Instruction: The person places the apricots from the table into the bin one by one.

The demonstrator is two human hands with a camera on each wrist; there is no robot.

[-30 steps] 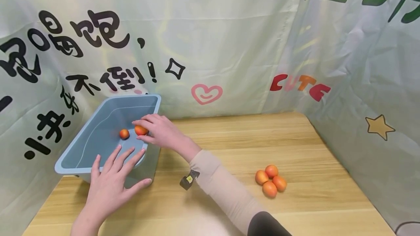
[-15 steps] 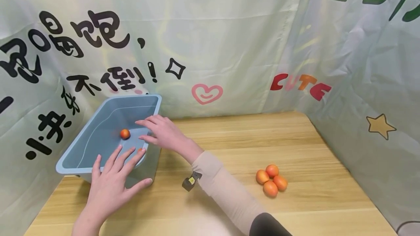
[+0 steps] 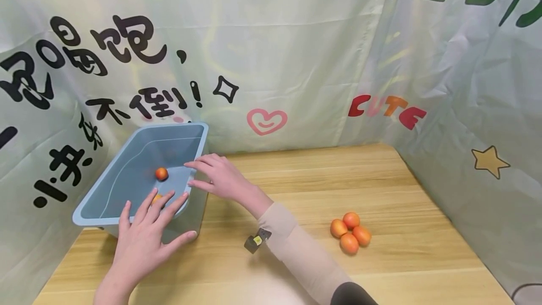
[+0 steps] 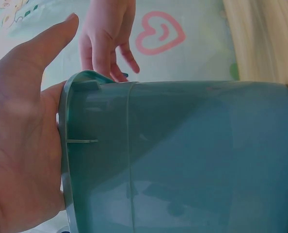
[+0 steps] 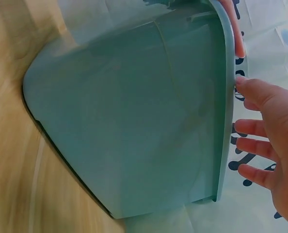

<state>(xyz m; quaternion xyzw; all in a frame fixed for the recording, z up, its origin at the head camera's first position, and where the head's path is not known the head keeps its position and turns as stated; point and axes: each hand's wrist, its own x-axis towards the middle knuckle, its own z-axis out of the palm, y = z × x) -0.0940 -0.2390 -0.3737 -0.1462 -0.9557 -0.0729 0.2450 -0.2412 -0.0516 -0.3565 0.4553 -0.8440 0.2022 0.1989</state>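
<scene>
A blue plastic tub (image 3: pixel 123 173) stands at the left of the wooden table. Inside it lie a small round orange-red fruit (image 3: pixel 161 173) and a second fruit (image 3: pixel 157 198), the latter partly covered by the fingers of my left hand (image 3: pixel 139 241). That hand spreads its fingers over the tub's near rim. In the left wrist view, its palm (image 4: pixel 23 145) is right at the rim. My right hand (image 3: pixel 222 178) is at the right rim with nothing in it. The right wrist view shows its fingers (image 5: pixel 254 148) extended and apart beside the rim.
Several more orange-red fruits (image 3: pixel 349 244) sit clustered on the table (image 3: pixel 275 187) to the right. A printed cloth (image 3: pixel 305 60) hangs behind the table and along both sides. A small camera (image 3: pixel 256 241) is strapped to my right wrist.
My right hand has released a fruit into the tub and drawn back to the right. The fruit has rolled to the near part, behind my left fingers. My left hand has stayed put.
</scene>
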